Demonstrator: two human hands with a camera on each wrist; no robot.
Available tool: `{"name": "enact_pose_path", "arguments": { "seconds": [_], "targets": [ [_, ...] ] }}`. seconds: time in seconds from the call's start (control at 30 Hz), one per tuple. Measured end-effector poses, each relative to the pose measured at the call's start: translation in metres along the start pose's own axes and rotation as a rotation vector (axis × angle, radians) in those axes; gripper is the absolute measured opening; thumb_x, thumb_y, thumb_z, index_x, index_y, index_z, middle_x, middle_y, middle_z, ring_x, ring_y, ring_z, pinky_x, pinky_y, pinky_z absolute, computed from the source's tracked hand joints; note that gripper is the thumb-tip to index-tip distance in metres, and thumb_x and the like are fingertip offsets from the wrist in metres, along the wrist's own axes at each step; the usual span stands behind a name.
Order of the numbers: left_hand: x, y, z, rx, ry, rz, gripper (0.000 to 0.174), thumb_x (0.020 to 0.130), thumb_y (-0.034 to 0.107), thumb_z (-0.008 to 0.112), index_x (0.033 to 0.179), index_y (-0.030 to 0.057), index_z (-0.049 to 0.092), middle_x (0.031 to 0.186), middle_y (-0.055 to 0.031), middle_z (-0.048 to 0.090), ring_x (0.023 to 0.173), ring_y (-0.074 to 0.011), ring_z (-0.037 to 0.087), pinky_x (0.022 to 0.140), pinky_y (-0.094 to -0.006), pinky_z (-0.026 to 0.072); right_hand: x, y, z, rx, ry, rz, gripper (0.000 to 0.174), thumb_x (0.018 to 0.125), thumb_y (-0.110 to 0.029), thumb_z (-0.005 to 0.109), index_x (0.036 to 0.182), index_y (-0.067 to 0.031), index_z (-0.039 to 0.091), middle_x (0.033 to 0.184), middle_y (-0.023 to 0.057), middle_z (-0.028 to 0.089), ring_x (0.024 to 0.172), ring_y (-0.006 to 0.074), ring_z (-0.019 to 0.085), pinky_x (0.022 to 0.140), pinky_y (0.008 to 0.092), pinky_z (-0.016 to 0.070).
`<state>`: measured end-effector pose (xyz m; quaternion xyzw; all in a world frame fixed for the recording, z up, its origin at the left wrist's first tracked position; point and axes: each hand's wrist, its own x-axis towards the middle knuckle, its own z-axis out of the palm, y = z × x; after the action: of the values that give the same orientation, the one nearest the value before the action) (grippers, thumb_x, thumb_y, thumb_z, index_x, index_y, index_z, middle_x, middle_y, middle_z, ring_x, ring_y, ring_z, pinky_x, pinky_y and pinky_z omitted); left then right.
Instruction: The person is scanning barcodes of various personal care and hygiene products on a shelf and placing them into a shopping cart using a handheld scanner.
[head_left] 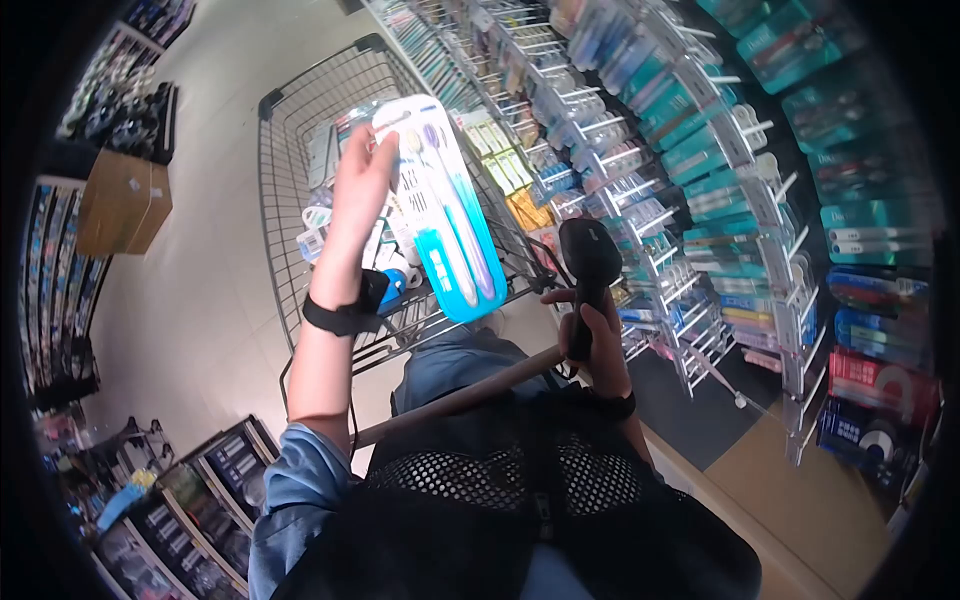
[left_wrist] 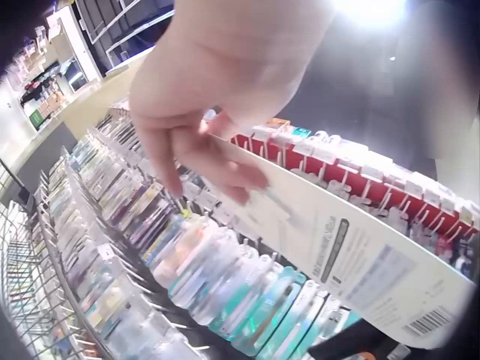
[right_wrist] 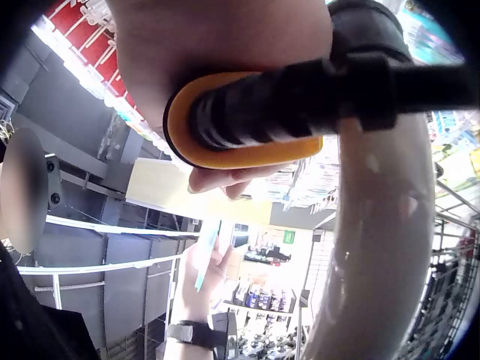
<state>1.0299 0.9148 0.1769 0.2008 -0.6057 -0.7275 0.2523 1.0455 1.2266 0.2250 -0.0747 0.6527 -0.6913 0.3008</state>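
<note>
My left hand (head_left: pixel 362 185) pinches a two-toothbrush pack (head_left: pixel 446 240) near its upper left edge. White above and blue below, it hangs over the shopping cart (head_left: pixel 272 190) with the brushes facing up. Its pale back, with printed text and a barcode (left_wrist: pixel 428 322), shows in the left wrist view. My right hand (head_left: pixel 603 345) grips the handle of a black handheld scanner (head_left: pixel 590 252), its head pointing forward beside the cart's handlebar (head_left: pixel 470 392). From the right wrist, the orange-rimmed handle end (right_wrist: pixel 251 155) and a black coiled cable (right_wrist: pixel 292 97) are visible below the hand.
Racks of hanging toothbrush packs (head_left: pixel 705 205) line the right side on prongs. Several packaged goods lie inside the cart. A cardboard box (head_left: pixel 125 203) stands on the floor at left, near stocked shelves (head_left: pixel 60 290). More shelving (head_left: pixel 185 510) is at lower left.
</note>
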Motion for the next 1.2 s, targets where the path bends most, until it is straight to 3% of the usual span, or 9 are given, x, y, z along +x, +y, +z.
{"name": "enact_pose_path", "arguments": {
  "seconds": [0.07,0.2,0.37,0.5,0.57,0.77,0.97,1.1,1.2],
  "targets": [
    [-0.021,-0.004,-0.008,-0.027,0.023,-0.091,0.025,0.086,0.016,0.050,0.105,0.0007,0.047,0.057,-0.0001,0.049,0.046,-0.0060,0.043,0.043,-0.0197,0.0313,0.004,-0.001,0.002,0.030,-0.035,-0.001,0.040,0.086,-0.015,0.043,0.120,-0.0003,0.029,0.104,0.0250,0.054,0.042,0.0111,0.050,0.035,0.0203,0.0383],
    [-0.049,-0.017,-0.016,-0.037,0.074,-0.144,0.021,0.087,0.017,0.051,0.102,0.0024,0.046,0.054,0.0006,0.048,0.044,-0.0060,0.043,0.041,-0.0208,0.0305,0.005,-0.009,0.023,0.081,-0.123,0.083,0.042,0.085,-0.015,0.043,0.122,-0.0014,0.028,0.108,0.0244,0.053,0.043,0.0114,0.050,0.035,0.0197,0.0378],
    [-0.063,-0.016,-0.015,-0.105,0.112,-0.161,0.022,0.087,0.017,0.050,0.103,0.0028,0.044,0.054,0.0016,0.048,0.043,-0.0052,0.043,0.040,-0.0205,0.0317,0.004,0.006,0.030,0.083,-0.167,0.306,0.044,0.085,-0.018,0.045,0.125,-0.0045,0.030,0.112,0.0143,0.050,0.050,0.0175,0.054,0.038,0.0256,0.0399],
    [-0.072,-0.005,-0.020,-0.105,0.139,-0.143,0.024,0.087,0.015,0.049,0.106,0.0018,0.043,0.053,0.0023,0.047,0.045,-0.0039,0.041,0.042,-0.0202,0.0300,0.013,0.006,0.037,0.131,-0.254,0.308,0.044,0.085,-0.020,0.045,0.124,-0.0047,0.032,0.113,0.0102,0.048,0.056,0.0205,0.057,0.047,0.0303,0.0445],
    [-0.074,-0.002,-0.024,-0.123,0.143,-0.131,0.026,0.088,0.013,0.049,0.109,0.0015,0.041,0.054,0.0023,0.047,0.047,-0.0030,0.041,0.043,-0.0194,0.0297,0.016,0.002,0.044,0.091,-0.265,0.274,0.042,0.085,-0.023,0.044,0.121,-0.0041,0.034,0.104,0.0157,0.054,0.064,0.0250,0.060,0.062,0.0353,0.0480],
    [-0.085,0.008,-0.029,-0.193,0.034,-0.173,0.033,0.087,0.007,0.047,0.117,0.0006,0.036,0.084,-0.0091,0.060,0.067,-0.0055,0.050,0.058,-0.0186,0.0377,0.022,-0.003,0.051,0.067,-0.327,0.338,0.038,0.087,-0.025,0.040,0.117,-0.0024,0.035,0.074,0.0231,0.059,0.075,0.0330,0.061,0.078,0.0422,0.0455],
    [-0.097,0.002,-0.030,-0.322,-0.062,-0.299,0.036,0.087,0.007,0.046,0.121,0.0007,0.035,0.095,-0.0082,0.059,0.079,-0.0072,0.054,0.068,-0.0211,0.0410,0.027,-0.004,0.052,0.067,-0.363,0.368,0.040,0.088,-0.025,0.039,0.119,-0.0007,0.032,0.077,0.0227,0.060,0.076,0.0321,0.061,0.080,0.0406,0.0453],
    [-0.103,0.003,-0.026,-0.419,-0.056,-0.332,0.040,0.087,0.007,0.047,0.124,0.0010,0.033,0.098,-0.0082,0.059,0.079,-0.0069,0.053,0.070,-0.0224,0.0406,0.028,-0.003,0.053,0.028,-0.343,0.386,0.041,0.088,-0.027,0.039,0.118,-0.0004,0.033,0.079,0.0228,0.060,0.078,0.0313,0.062,0.081,0.0395,0.0451],
    [-0.106,-0.004,-0.030,-0.389,-0.080,-0.323,0.044,0.085,0.010,0.049,0.127,0.0066,0.034,0.103,-0.0063,0.057,0.087,-0.0089,0.055,0.074,-0.0226,0.0426,0.030,-0.002,0.054,0.025,-0.343,0.393,0.042,0.087,-0.029,0.039,0.118,-0.0002,0.034,0.079,0.0228,0.060,0.079,0.0305,0.061,0.081,0.0392,0.0447]
  ]
}}
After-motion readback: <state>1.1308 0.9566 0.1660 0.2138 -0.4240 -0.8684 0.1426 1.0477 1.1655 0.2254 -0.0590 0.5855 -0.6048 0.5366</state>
